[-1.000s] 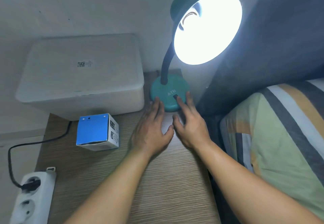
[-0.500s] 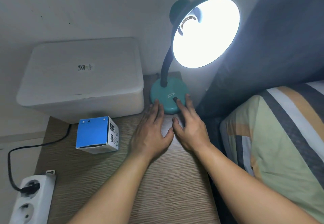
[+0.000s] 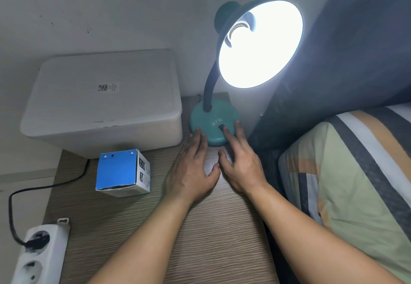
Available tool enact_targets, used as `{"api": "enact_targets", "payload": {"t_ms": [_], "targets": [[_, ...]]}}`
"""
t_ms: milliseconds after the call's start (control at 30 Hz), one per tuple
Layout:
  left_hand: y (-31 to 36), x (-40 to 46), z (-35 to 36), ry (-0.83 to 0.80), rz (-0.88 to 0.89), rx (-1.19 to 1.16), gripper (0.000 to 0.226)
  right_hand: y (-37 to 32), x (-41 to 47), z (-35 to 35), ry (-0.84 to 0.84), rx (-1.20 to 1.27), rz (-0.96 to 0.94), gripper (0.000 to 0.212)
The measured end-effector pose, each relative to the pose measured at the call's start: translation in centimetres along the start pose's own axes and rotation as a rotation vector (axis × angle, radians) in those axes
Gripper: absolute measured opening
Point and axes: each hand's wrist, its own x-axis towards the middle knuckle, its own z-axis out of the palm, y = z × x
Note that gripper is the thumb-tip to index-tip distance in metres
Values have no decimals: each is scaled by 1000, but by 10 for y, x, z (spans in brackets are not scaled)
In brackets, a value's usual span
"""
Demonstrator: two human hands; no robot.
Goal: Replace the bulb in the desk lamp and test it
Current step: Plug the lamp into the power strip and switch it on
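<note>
A teal desk lamp stands at the back of the wooden bedside table [image 3: 200,239]. Its round base [image 3: 209,117] carries a black rocker switch [image 3: 221,127]. The shade [image 3: 260,43] faces me and the bulb [image 3: 241,27] inside is lit. My right hand [image 3: 241,163] lies flat with straight fingers, and its index fingertip touches the switch. My left hand [image 3: 191,168] rests flat on the table, with its fingertips against the base's left front edge. A blue and white bulb box [image 3: 122,172] sits left of my left hand.
A white lidded plastic box [image 3: 104,97] fills the back left of the table. A white power strip [image 3: 40,254] with a black plug and cable lies at the front left. A dark headboard [image 3: 355,50] and a striped pillow [image 3: 355,183] border the table's right side.
Both hands stay in place at the lamp base and the lamp stays lit. The camera has tilted up a little, so everything sits slightly lower in view.
</note>
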Motion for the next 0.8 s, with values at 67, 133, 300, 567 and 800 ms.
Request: {"api": "enact_targets", "payload": {"t_ms": [67, 133, 300, 567, 800], "targets": [[0, 0, 0, -4, 1, 4, 83, 0, 0, 0, -1, -1, -3, 69], [0, 0, 0, -5, -2, 7, 83, 0, 0, 0, -2, -1, -1, 69], [1, -1, -1, 0, -5, 1, 82, 0, 0, 1, -5, -3, 3, 68], [2, -1, -2, 6, -6, 7, 82, 1, 0, 1, -4, -4, -6, 69], [2, 0, -3, 10, -5, -7, 82, 3, 1, 2, -2, -3, -6, 69]]}}
